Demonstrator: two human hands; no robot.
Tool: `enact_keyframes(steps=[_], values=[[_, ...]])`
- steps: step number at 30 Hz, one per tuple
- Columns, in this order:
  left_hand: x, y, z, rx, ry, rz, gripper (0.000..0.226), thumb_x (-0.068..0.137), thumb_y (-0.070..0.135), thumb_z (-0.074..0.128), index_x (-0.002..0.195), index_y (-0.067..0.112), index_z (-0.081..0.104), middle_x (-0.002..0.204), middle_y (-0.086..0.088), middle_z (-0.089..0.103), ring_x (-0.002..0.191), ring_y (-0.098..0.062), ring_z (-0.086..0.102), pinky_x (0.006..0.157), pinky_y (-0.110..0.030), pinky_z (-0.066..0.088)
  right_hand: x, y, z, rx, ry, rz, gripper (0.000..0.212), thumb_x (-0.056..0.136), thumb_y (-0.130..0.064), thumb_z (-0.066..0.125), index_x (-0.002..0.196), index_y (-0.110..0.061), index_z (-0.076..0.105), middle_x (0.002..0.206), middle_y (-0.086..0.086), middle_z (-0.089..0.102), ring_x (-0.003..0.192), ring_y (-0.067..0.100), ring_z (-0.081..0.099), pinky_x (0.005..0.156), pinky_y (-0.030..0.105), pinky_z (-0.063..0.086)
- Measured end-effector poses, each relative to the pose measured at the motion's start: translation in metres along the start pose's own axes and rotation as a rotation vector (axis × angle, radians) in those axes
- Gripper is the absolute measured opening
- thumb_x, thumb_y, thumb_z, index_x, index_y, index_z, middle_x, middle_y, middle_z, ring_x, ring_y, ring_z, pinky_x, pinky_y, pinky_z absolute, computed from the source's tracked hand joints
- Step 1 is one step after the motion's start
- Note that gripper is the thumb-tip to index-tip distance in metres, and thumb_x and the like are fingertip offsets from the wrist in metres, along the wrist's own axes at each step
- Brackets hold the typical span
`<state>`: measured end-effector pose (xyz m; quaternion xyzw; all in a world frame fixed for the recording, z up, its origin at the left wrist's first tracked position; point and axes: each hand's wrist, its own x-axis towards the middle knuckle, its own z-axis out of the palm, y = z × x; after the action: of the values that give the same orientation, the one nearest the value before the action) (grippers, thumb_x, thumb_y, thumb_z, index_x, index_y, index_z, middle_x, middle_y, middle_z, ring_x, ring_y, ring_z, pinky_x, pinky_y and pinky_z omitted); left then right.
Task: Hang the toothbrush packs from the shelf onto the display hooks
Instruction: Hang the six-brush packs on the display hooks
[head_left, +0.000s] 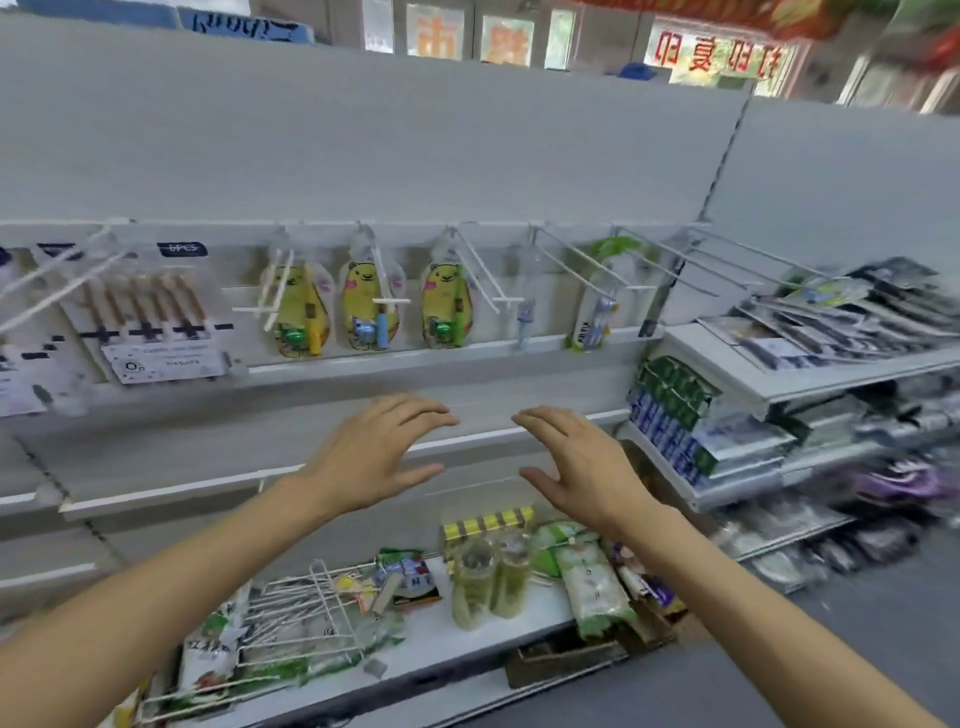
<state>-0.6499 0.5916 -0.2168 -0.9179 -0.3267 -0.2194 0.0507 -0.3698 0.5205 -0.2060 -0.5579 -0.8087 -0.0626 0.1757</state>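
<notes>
While both hands float in front of the middle shelf with nothing in them, the head view shows the left hand (374, 452) and right hand (582, 467) palms-down, fingers loosely spread and relaxed, facing each other with a gap between — empty, likely between grabs. Task items: toothbrush packs still lie on the bottom shelf (467, 639), mixed in a loose pile — green-white packs (592, 587) to the right, a clear twin pack with a yellow striped card (488, 566) in the middle, more packs under loose white wire hooks (301, 608) at left. They lie flat because they are stock waiting to go up. Above, the display hooks (587, 265) stick out from the back rail; three yellow cartoon kids' packs (369, 306) already hang side by side, a six-piece brown-handled pack (150, 312) hangs further left, a green-topped pack (597, 306) to the right. Several prongs near the right look bare, so there's room. My guess: task partway, the next reach goes down to the pile. Side shelves at right (779, 374) hold other blurred goods — unclear what they are.
</notes>
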Motion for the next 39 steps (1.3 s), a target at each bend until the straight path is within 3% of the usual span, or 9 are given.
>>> enact_keyframes(steps=[8,12,18,31,34,39], values=[[0.1,0.113,0.048,-0.084,0.006,-0.027,0.047,0.09,0.051,0.062,0.132,0.034,0.053,0.13,0.011,0.058,0.118,-0.01,0.055,0.093,-0.031,0.051,-0.071,0.121,-0.047,-0.031,-0.007,0.023,0.066,0.082,-0.038,0.073,0.141,-0.017,0.052,0.138,0.001,0.058,0.128,0.023,0.053,0.107,0.041,0.046],[0.147,0.141,0.067,-0.11,0.018,-0.002,0.046,0.089,0.05,0.063,0.131,0.034,0.054,0.129,0.011,0.058,0.117,-0.01,0.055,0.092,-0.029,0.049,-0.089,0.171,-0.063,-0.029,0.017,0.072,0.066,0.081,-0.038,0.075,0.139,-0.016,0.054,0.138,0.001,0.058,0.129,0.023,0.052,0.108,0.036,0.042],[0.219,0.155,0.111,-0.157,-0.011,0.046,0.047,0.091,0.057,0.054,0.131,0.033,0.055,0.128,0.011,0.059,0.118,-0.01,0.054,0.096,-0.032,0.05,-0.096,0.249,-0.067,-0.049,0.035,0.153,0.064,0.086,-0.042,0.071,0.141,-0.018,0.052,0.139,-0.003,0.057,0.129,0.018,0.05,0.107,0.032,0.041],[0.398,0.187,0.21,-0.226,-0.073,0.126,0.047,0.09,0.054,0.056,0.132,0.032,0.056,0.131,0.009,0.058,0.12,-0.011,0.053,0.096,-0.038,0.051,-0.093,0.425,-0.087,-0.104,0.03,0.337,0.057,0.092,-0.039,0.066,0.143,-0.019,0.049,0.14,-0.003,0.055,0.132,0.02,0.048,0.105,0.037,0.045],[0.435,0.198,0.229,-0.22,-0.101,0.102,0.046,0.093,0.051,0.057,0.135,0.031,0.054,0.135,0.007,0.057,0.123,-0.012,0.05,0.101,-0.032,0.045,-0.091,0.471,-0.086,-0.094,0.009,0.362,0.058,0.094,-0.039,0.064,0.145,-0.019,0.045,0.144,-0.003,0.052,0.135,0.019,0.044,0.107,0.035,0.041],[0.501,0.214,0.27,-0.166,-0.126,-0.019,0.049,0.097,0.052,0.049,0.14,0.028,0.049,0.14,0.005,0.053,0.127,-0.016,0.046,0.104,-0.037,0.041,-0.077,0.556,-0.078,-0.063,-0.008,0.369,0.055,0.096,-0.035,0.061,0.146,-0.021,0.043,0.146,-0.004,0.049,0.135,0.017,0.043,0.101,0.034,0.045]])
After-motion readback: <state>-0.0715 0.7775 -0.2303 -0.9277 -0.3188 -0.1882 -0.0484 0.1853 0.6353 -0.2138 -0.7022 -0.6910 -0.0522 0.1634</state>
